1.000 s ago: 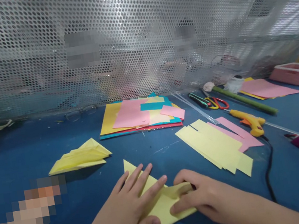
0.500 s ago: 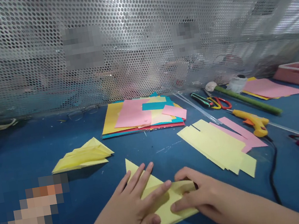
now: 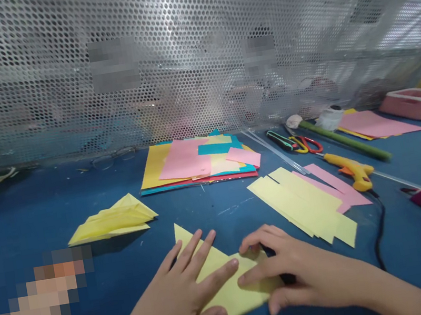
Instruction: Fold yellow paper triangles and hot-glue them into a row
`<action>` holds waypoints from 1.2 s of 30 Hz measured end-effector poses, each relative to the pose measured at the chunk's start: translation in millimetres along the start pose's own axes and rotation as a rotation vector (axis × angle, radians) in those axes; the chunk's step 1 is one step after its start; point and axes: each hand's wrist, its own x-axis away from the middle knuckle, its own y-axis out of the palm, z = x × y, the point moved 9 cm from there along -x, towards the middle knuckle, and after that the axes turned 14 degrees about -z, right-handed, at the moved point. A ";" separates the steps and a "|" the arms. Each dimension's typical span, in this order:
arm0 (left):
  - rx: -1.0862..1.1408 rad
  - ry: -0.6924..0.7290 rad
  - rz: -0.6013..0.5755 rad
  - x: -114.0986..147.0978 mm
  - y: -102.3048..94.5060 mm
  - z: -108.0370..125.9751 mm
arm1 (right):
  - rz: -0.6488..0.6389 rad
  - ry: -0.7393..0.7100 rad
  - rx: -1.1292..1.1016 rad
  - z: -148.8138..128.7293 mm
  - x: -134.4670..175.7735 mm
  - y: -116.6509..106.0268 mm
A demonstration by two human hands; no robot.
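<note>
Pressing folded paper (image 3: 241,299) to counter (image 3: 186,204) with flat left hand (image 3: 183,289). With grip apart on both, clamped on nothing. Just spread right hand (image 3: 296,258), thumb out, over paper's right end; looking flatter there than 0.5 s ago. Probably smoothing the fold.

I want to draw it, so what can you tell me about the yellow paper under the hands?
The pale yellow paper looks thin, smooth and folded, with straight edges and a sharp corner pointing away at its far left. It lies on the blue table. The left hand spreads over its left part; the right hand has fingers on its right part. The hands hide some of its outline.
</note>
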 end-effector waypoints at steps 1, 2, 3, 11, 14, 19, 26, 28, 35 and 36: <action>0.000 -0.003 0.004 0.2 0.1 0.1 | -0.011 -0.011 0.002 -1.3 0.0 0.0; 0.003 -0.004 0.004 0.5 0.3 0.2 | -0.019 -0.017 0.006 -2.4 0.1 0.2; 0.008 0.000 -0.001 0.7 0.7 0.4 | -0.024 -0.016 0.008 -3.1 0.3 0.3; 0.086 -0.021 -0.105 0.0 -1.3 -0.1 | 0.034 0.091 0.036 -7.9 -3.4 4.5; 0.123 -0.058 -0.164 -0.5 -0.2 -3.5 | 0.050 0.137 0.049 -8.2 -7.6 4.7; 0.170 -0.162 -0.236 5.9 -0.3 -24.8 | 0.039 0.170 0.041 -6.4 -8.7 3.6; 0.189 -0.223 -0.280 20.7 -5.3 -43.9 | 0.054 0.181 0.036 -6.7 -5.5 4.4; 0.190 -0.212 -0.279 20.5 -6.7 -43.0 | 0.055 0.191 0.055 -8.0 -7.5 4.9; 0.174 -0.160 -0.255 17.4 -14.0 -28.6 | 0.067 0.241 0.128 -11.5 -13.3 9.4; 0.170 -0.135 -0.249 16.5 -14.7 -23.0 | 0.072 0.240 0.137 -11.7 -14.1 10.8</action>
